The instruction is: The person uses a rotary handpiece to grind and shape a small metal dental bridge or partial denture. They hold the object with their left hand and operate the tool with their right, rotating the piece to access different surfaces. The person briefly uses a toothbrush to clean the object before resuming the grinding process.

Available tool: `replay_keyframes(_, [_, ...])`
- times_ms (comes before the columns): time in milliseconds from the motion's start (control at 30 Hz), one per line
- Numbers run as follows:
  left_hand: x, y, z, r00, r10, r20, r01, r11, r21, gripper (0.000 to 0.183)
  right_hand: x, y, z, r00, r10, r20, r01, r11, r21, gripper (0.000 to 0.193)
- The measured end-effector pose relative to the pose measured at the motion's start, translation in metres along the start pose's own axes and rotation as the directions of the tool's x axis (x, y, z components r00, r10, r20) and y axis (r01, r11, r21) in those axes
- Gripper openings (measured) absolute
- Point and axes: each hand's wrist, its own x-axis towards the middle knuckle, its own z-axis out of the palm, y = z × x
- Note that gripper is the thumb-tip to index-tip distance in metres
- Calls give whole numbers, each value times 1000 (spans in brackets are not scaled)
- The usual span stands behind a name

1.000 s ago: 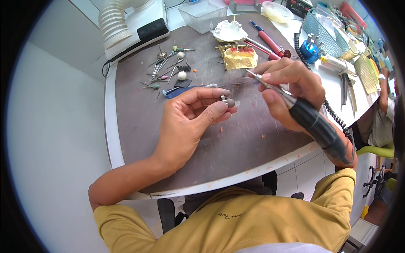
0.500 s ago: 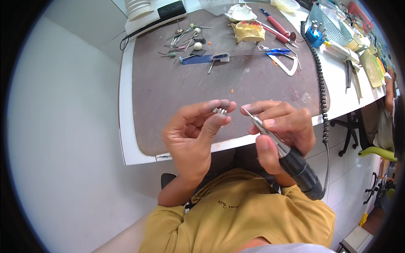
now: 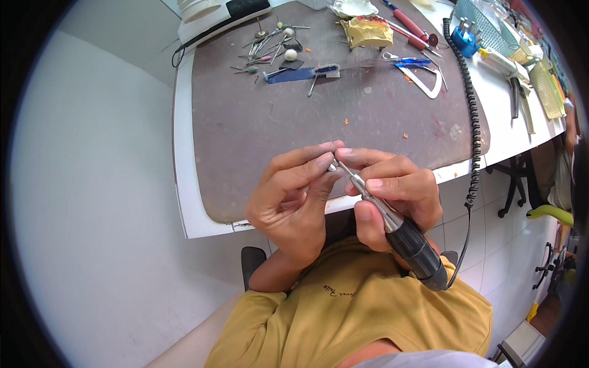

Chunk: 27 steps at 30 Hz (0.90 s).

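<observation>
My left hand (image 3: 294,199) pinches a tiny metal piece (image 3: 332,165) between thumb and fingertips, close to my chest and over the front edge of the brown mat (image 3: 257,135). My right hand (image 3: 392,190) grips a rotary handpiece (image 3: 399,230) with a silver nose and black body. Its tip touches the small piece. A black coiled cord (image 3: 469,122) runs from the handpiece up across the bench. Most of the small piece is hidden by my fingers.
At the mat's far edge lie several burs and polishing points (image 3: 270,52), a blue strip (image 3: 294,75), a yellow dental cast (image 3: 367,32), blue-handled tweezers (image 3: 405,61) and red-handled tools (image 3: 410,27). A blue bur stand (image 3: 464,37) and mesh basket (image 3: 491,24) sit at the right.
Both hands have drawn back from over the mat toward my chest, and the view has tilted down. The handpiece tip stays at the small piece.
</observation>
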Motion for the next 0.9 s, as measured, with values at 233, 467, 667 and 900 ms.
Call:
replay_keyframes(233, [-1,2,-1,998,51,34,-57,973,225,12,2,5,0,999,-29,-20,27,996,-85,28])
replay_keyframes(467, [-2,-2,-3,996,92,10,-91,968,233,22,4,4,2,999,-13,-36,9,993,-115,29])
replay_keyframes(667, [-3,-4,-4,993,116,18,-117,955,273,22,4,5,1,999,-9,-36,5,993,-119,30])
replay_keyframes(900, [-3,-3,-2,995,95,0,-92,960,263,21,4,4,-1,1000,-2,3,2,991,-130,30])
